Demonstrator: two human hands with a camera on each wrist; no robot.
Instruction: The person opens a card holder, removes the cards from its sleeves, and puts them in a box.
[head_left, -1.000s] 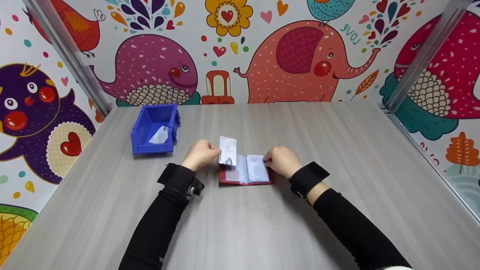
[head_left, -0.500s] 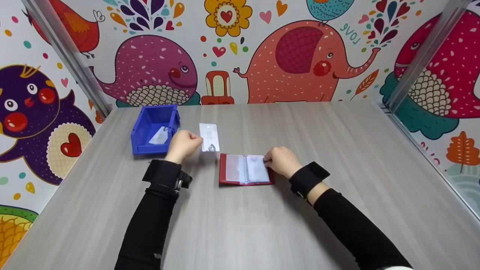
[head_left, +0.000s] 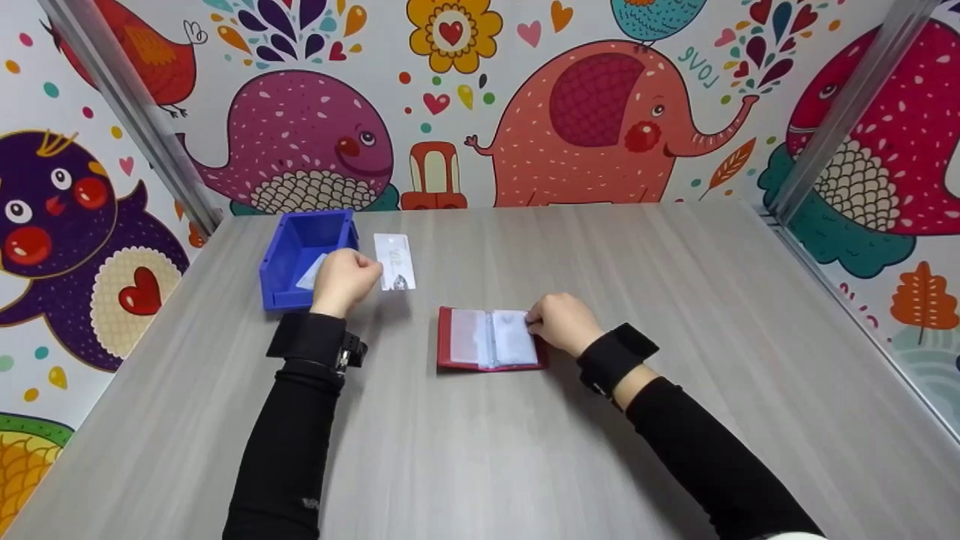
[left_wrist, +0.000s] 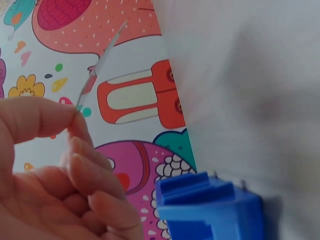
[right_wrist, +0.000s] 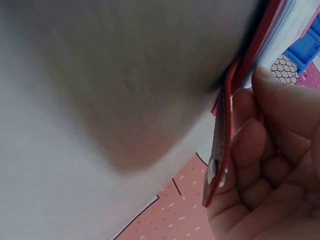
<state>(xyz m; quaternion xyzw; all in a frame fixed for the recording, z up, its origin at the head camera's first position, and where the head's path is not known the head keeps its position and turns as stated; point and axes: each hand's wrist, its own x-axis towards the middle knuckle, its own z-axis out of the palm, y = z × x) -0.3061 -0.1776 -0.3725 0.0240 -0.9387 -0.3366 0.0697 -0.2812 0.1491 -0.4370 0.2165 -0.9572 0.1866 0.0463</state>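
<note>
My left hand [head_left: 346,281] pinches a white card [head_left: 394,262] by its edge between thumb and forefinger, in the air beside the blue bin. In the left wrist view the card [left_wrist: 100,67] shows nearly edge-on. A red card holder [head_left: 445,339] lies spread on the table with clear plastic sleeves inside. My right hand [head_left: 564,324] grips its right edge. Seen from the right wrist, the thumb presses the sleeves' edge and the fingers curl near a red strap [right_wrist: 223,135] with a metal snap.
The blue bin [head_left: 274,281] stands at the back left, just left of my left hand. Another white card [head_left: 309,274] lies in it, partly hidden by that hand. Cartoon-printed walls [head_left: 450,97] enclose the grey table [head_left: 480,450] at the back and sides.
My left hand has carried the card left and back, from over the card holder's left half to beside the blue bin. My right hand has stayed on the holder's right edge.
</note>
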